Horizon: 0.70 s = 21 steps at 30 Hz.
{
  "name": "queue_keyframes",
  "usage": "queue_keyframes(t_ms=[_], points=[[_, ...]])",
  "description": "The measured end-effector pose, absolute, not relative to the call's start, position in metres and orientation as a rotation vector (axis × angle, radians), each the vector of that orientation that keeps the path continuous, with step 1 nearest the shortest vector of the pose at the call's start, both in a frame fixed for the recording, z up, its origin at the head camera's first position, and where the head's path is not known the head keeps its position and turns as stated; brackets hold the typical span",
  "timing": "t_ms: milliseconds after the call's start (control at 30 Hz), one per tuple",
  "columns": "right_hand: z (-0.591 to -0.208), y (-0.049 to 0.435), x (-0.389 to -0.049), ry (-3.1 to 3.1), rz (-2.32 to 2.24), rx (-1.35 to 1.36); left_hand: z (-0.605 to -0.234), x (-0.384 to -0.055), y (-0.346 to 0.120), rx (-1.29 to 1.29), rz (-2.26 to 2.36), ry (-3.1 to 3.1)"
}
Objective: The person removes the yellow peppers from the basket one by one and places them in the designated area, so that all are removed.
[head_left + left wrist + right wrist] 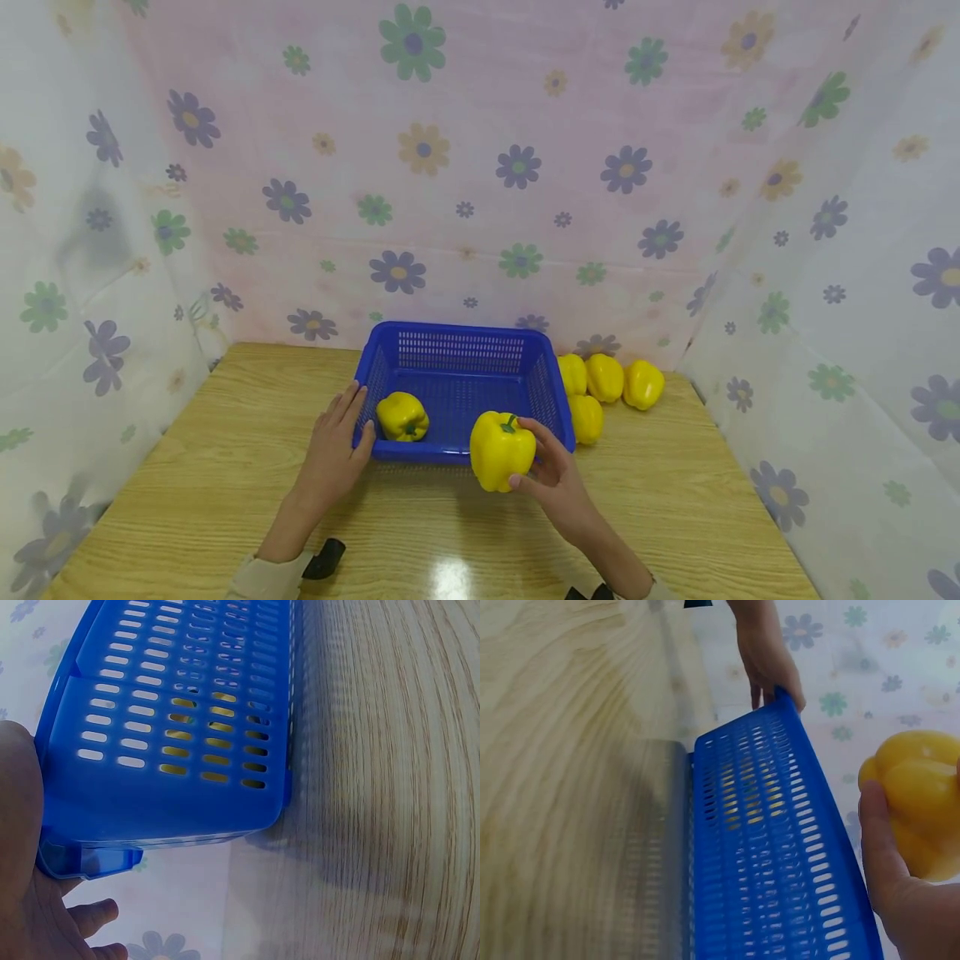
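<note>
A blue plastic basket (465,452) with slotted walls stands on the table. My left hand (333,450) holds its left rim near the front corner, thumb over the rim and fingers on the outer side. In the left wrist view, some fingers (94,916) show beyond the basket's end lip. One yellow bell pepper (402,415) lies inside at the left front corner, visible through the slots in both wrist views. My right hand (557,487) grips another yellow bell pepper (501,454), its green stem upward, in front of the basket's front rim and overlapping it in the head view.
Several more yellow peppers (643,385) lie on the table to the right of the basket, some close against its wall. Wooden table (645,517) surface extends in front and to both sides. Flowered cloth (465,150) hangs behind and at both sides.
</note>
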State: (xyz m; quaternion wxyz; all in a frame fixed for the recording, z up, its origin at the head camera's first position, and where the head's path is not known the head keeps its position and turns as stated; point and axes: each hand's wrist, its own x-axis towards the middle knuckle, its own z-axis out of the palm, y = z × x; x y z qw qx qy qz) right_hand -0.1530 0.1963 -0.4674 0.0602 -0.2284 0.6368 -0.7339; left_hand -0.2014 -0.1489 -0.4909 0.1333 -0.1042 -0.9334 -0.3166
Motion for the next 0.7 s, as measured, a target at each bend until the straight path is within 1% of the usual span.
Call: queue_keyframes(t_ms=[167,400,700], points=[[-0.475,0.207,-0.146,1.901,-2.234,-0.722,-0.490,-0.201,-0.148,-0.301,-0.936,-2.705],[-0.481,0.225,-0.140,1.910,-2.199,-0.658,-0.491,-0.201,-0.149,-0.301,-0.936,-2.704],[-0.485,0.252,-0.136,1.825,-2.187,-0.643,-0.492,-0.202,-0.149,-0.305,-0.939,-2.698]])
